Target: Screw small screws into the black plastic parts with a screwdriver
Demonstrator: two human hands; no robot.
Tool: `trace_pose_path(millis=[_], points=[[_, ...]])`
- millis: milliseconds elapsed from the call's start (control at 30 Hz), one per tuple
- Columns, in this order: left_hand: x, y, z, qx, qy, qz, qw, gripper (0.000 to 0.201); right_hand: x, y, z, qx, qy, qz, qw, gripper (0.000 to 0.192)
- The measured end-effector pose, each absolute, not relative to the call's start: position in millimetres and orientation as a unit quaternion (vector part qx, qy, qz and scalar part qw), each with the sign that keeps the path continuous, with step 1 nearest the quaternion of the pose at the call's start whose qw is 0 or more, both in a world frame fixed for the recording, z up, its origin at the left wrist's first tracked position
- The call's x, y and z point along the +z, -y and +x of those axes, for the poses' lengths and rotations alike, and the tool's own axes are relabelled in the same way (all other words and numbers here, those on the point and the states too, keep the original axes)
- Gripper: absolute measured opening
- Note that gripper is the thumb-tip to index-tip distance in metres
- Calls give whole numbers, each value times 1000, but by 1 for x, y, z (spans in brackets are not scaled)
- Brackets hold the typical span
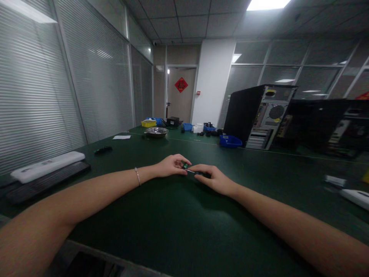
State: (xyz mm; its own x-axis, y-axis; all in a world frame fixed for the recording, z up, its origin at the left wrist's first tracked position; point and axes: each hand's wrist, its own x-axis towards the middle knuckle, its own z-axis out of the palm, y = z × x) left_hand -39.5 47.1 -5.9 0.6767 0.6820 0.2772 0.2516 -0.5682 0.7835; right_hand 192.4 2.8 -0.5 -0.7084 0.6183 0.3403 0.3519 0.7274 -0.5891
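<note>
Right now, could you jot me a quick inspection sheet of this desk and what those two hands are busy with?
Surface: dark green table, matte.
Job's things: small green-tipped part with a thin metal pin, pinched between both hands.
Clutter: metal bowl, yellow tray, blue tray, white case on a black keyboard, sheet of paper.
Grips: left hand and right hand both closed on the part.
Cables: nothing seen.
Surroundings: computer tower, window blinds, door with red sign.
</note>
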Motion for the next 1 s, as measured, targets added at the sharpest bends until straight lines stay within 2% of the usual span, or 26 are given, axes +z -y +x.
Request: trace_pose_path(millis=[67, 167, 267, 500, 633, 800, 1000], points=[[-7, -47, -38, 291, -281, 836, 371, 44, -2, -4, 192, 234, 886, -284, 282, 33], [-8, -47, -36, 293, -254, 814, 433, 45, -5, -6, 191, 208, 878, -302, 309, 33], [-8, -46, -35, 291, -235, 800, 470, 36, -7, -8, 191, 196, 878, -303, 314, 32], [-10, -49, -36, 291, -273, 833, 382, 29, -5, -7, 191, 199, 887, -295, 293, 32], [-11, -50, -35, 296, -259, 826, 403, 31, -4, -5, 191, 206, 887, -294, 289, 33], [-11, -53, -38, 304, -247, 831, 396, 28, -4, -4, 192, 167, 875, -305, 337, 30], [-16, -56, -37, 322, -284, 796, 426, 37, -9, -9, 193, 122, 863, -326, 365, 30]])
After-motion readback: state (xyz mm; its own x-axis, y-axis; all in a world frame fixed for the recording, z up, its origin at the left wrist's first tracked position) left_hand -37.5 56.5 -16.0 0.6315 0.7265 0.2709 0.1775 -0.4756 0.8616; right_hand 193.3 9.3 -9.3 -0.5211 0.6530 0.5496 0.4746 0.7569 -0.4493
